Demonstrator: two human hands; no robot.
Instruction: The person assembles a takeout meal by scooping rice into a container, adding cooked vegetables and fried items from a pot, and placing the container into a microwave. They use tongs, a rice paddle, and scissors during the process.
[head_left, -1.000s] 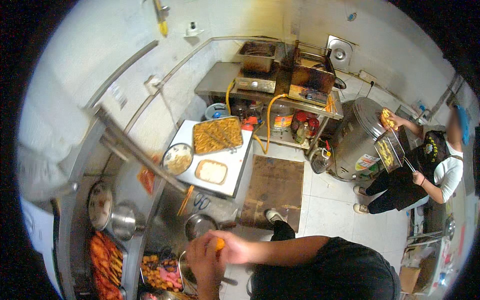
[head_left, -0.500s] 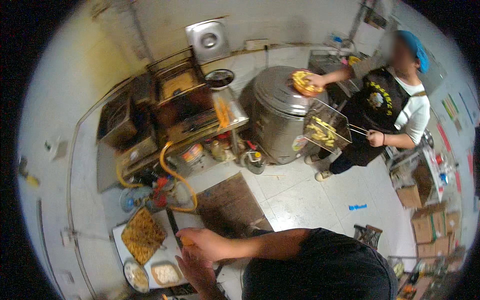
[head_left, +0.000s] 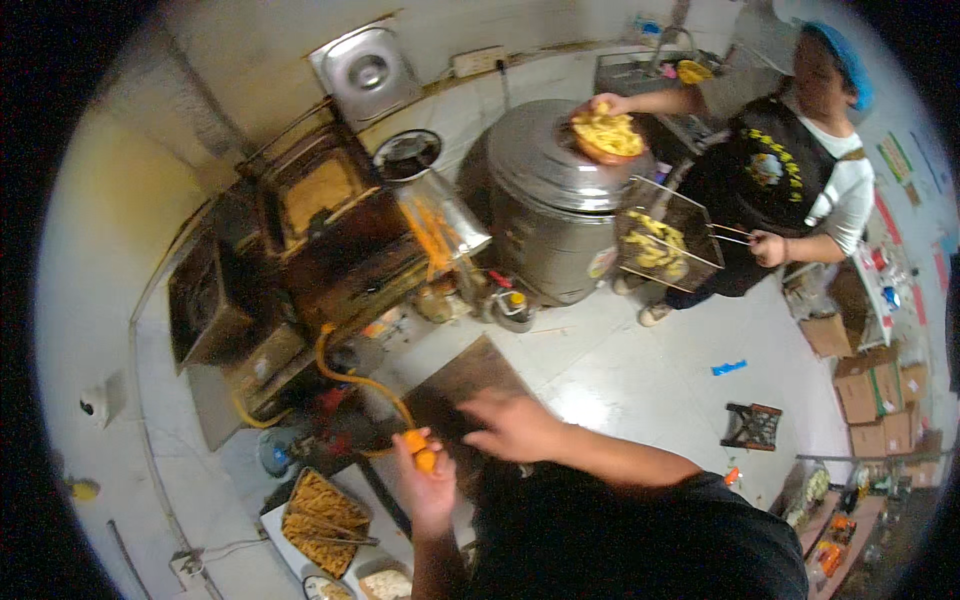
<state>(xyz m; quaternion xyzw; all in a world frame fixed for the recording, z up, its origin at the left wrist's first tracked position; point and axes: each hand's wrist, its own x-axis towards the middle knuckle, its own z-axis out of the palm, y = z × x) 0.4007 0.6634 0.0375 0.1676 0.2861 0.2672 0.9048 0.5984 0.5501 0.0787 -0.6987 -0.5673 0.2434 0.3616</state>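
My left hand [head_left: 432, 490] is raised in front of me, its fingers closed around a small orange, two-lobed object [head_left: 420, 452] whose exact kind I cannot make out. To its right my right hand [head_left: 515, 425] is stretched out with fingers apart and nothing visible in it, slightly blurred. It hangs above a brown floor mat [head_left: 470, 375]. Beside my left hand, a tray of fried brown strips [head_left: 322, 515] with tongs [head_left: 345, 538] resting on it stands on a white surface. A tub of white food [head_left: 385, 583] and a bowl [head_left: 325, 588] sit near it.
A co-worker in a blue cap [head_left: 840, 55] holds a bowl of yellow pieces [head_left: 607, 135] by a big metal drum [head_left: 545, 245] and a wire frying basket [head_left: 668, 250] of fries. A fryer [head_left: 325, 200] stands left, with a yellow hose [head_left: 365, 380] below. Cardboard boxes [head_left: 870, 390] line the right.
My hands were close together over the orange object; now they are apart. The right hand has moved away to the right, and the left has come up holding the orange object. My view has shifted.
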